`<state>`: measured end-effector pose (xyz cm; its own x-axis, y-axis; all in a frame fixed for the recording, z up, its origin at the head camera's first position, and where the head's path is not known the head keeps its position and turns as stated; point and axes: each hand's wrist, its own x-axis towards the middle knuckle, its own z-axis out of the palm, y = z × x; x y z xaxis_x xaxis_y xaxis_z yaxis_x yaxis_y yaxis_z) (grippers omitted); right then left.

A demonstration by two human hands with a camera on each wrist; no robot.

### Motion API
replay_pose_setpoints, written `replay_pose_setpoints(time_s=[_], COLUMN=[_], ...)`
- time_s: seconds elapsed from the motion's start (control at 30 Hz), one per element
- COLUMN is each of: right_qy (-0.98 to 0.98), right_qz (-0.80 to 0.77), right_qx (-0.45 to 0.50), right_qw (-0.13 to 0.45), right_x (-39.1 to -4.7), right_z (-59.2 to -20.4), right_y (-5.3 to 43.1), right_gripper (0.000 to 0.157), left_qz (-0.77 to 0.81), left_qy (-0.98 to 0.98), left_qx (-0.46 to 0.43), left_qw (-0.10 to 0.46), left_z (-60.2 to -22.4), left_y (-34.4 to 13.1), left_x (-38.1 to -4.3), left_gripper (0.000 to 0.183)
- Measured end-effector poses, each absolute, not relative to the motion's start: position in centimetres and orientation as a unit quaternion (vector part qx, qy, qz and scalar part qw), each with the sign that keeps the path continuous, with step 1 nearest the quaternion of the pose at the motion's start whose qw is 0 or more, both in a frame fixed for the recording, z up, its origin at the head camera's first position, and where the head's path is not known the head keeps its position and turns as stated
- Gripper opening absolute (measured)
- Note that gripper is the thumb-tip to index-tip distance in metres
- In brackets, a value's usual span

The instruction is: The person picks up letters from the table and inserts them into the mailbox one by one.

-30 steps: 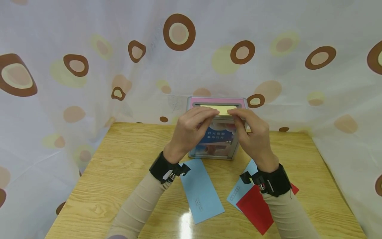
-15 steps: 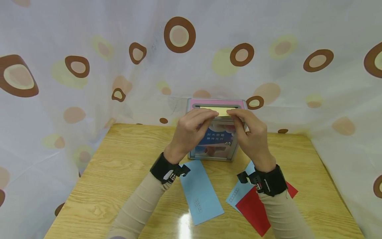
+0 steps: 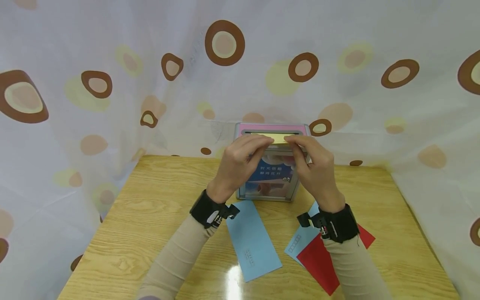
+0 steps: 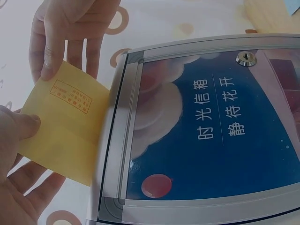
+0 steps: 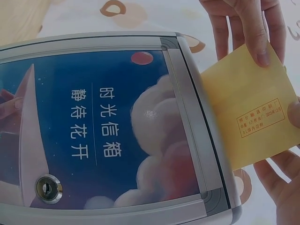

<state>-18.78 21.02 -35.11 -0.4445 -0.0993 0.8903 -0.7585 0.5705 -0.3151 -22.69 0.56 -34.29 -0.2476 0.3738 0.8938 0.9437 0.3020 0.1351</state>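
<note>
A yellow envelope (image 3: 279, 136) with a small red printed stamp stands partly out of the slot in the top of a pink-topped letter box (image 3: 271, 177). Its lower part is hidden inside the box. My left hand (image 3: 241, 160) pinches one side of the envelope, and my right hand (image 3: 316, 166) pinches the other. In the left wrist view, thumbs lie on the near face of the envelope (image 4: 70, 126) with fingers behind it. From the right wrist view, the envelope (image 5: 253, 98) enters past the box's metal rim.
On the wooden table (image 3: 161, 200), a blue envelope (image 3: 253, 241) lies in front of the box. Another blue envelope (image 3: 303, 239) and a red envelope (image 3: 318, 262) overlap under my right forearm. A keyed lock (image 5: 48, 188) sits on the box's door. Patterned cloth hangs behind.
Both hands keep their hold on the yellow envelope at the slot. The right wrist has shifted slightly left; little else differs.
</note>
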Motion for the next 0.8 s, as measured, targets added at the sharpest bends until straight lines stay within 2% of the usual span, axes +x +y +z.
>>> replay_pose_setpoints(time_s=[0.27, 0.8], right_qy=[-0.768, -0.770], right_qz=[0.363, 0.351], right_qx=[0.272, 0.279], right_qw=[0.452, 0.454], right_x=[-19.17, -19.59], right_z=[-35.27, -35.68], right_y=[21.19, 21.08], right_gripper=[0.026, 0.023], left_qz=[-0.354, -0.362], left_qy=[-0.709, -0.713], left_qx=[-0.461, -0.455], left_qw=[0.399, 0.392], left_z=[-34.47, -34.84], left_y=[0.73, 0.68], left_x=[-22.88, -23.09], left_gripper=[0.023, 0.021])
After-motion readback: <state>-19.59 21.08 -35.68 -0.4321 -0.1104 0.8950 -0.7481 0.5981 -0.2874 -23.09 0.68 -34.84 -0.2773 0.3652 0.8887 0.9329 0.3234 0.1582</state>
